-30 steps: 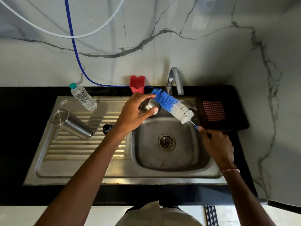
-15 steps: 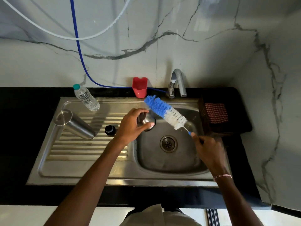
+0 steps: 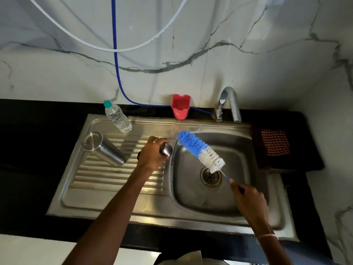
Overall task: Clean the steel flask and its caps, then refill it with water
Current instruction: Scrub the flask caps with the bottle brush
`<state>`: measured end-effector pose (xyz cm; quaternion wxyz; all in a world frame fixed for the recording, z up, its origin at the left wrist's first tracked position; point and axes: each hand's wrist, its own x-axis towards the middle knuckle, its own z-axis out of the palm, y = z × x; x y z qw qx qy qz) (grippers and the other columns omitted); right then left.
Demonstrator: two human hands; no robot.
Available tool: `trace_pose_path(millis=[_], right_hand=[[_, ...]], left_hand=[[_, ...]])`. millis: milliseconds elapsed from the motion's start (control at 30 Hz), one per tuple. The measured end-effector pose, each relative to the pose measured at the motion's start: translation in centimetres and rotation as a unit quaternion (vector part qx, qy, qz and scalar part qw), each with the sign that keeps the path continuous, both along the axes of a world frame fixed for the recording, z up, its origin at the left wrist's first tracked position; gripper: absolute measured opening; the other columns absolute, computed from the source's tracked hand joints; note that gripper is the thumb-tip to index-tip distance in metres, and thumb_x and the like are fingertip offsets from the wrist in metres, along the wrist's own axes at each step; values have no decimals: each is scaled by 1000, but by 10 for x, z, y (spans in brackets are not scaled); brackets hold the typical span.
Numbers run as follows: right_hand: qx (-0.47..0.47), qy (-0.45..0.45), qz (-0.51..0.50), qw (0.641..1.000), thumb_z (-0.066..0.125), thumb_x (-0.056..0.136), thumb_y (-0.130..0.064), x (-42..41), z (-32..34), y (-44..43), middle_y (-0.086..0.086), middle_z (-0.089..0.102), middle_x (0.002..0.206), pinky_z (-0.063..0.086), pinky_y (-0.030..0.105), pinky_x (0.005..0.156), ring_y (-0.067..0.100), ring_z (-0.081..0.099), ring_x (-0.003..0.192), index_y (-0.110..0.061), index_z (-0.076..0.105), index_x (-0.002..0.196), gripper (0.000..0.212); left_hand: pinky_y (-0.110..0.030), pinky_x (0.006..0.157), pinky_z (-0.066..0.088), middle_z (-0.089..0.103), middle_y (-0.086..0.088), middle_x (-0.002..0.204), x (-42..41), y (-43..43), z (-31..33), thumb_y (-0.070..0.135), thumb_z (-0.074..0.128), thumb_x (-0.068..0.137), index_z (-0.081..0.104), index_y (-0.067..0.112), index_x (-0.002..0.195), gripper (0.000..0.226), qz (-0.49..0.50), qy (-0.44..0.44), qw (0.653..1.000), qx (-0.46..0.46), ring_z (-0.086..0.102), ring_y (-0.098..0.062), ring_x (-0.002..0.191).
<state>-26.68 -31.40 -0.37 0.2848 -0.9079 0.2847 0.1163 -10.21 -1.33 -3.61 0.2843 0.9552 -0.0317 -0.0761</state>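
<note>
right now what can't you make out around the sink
All head view:
- Small black cap on the drainboard: almost wholly hidden behind the left hand.
- Steel cap: that hand wraps it, inside unseen.
- Brush handle: buried in the right hand.
- Flask: its mouth faces away, inside unseen.

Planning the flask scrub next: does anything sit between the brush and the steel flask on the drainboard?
Yes: the left hand, gripping a steel cap, sits directly between brush and flask, over the drainboard.
</note>
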Motion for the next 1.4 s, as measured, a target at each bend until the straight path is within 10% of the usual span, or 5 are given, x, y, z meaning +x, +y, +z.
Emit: trace_pose_path(millis=[933,1400], right_hand=[[26,5,26,999,46,94,-61,16,11,25,-7,67,68,40,24,52,7,59,58,-23,67,73,48],[30,-28,43,998,51,96,-56,21,10,33,-7,65,68,40,24,53,8,60,61,-25,65,82,37]], left_hand=[[-43,109,40,50,-8,142,24,43,-48,30,93,65,42,20,150,99,-9,4,990,143,47,-31,133],[-45,94,55,56,-8,136,-18,60,-53,28,82,85,56,22,135,58,95,64,986,120,61,-32,121]])
